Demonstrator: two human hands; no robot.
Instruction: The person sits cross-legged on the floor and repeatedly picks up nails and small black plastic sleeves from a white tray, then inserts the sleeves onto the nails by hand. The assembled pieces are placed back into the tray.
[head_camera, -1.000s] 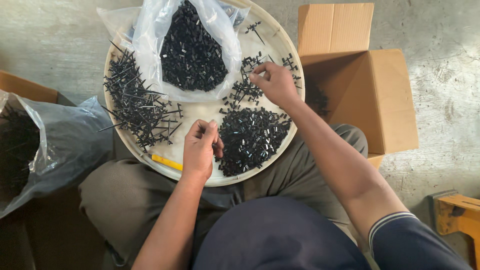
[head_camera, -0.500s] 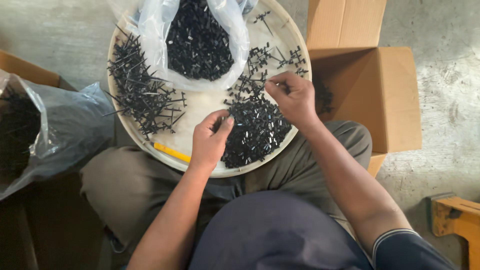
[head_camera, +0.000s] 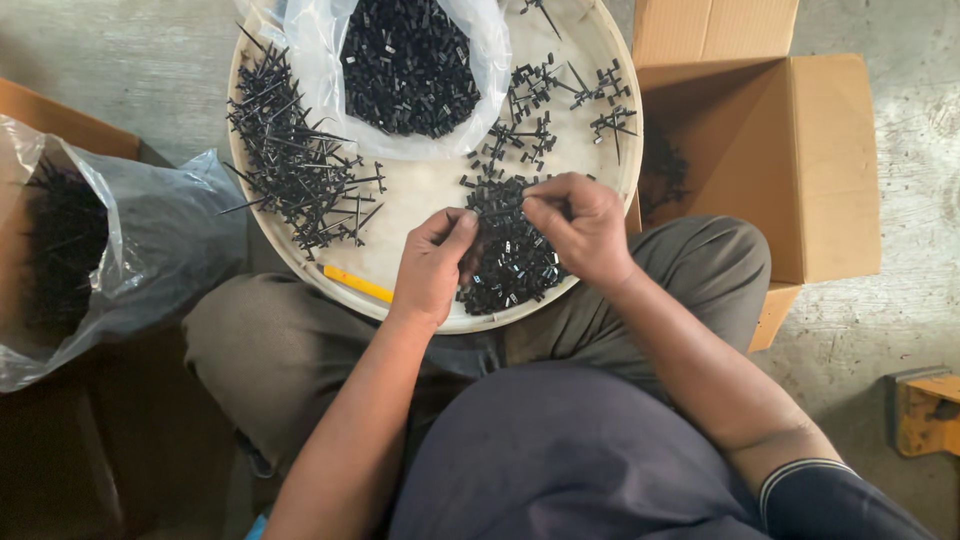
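Snapping small black plastic parts off a sprue (head_camera: 505, 205): left hand (head_camera: 432, 268) and right hand (head_camera: 578, 226) are both pinching it over the round tray (head_camera: 420, 190). Loose pieces (head_camera: 512, 265) are piling up near; stripped stems (head_camera: 295, 160) left; uncut sprues (head_camera: 560, 100) are waiting far right.

round tray (head_camera: 605, 60) | black stems (head_camera: 295, 165) | bag of pieces (head_camera: 405, 65) | yellow strip (head_camera: 357, 284)

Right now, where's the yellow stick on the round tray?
In the head view, the yellow stick lies at the near left edge of the round tray, just left of the left hand and below the heap of bare black stems.
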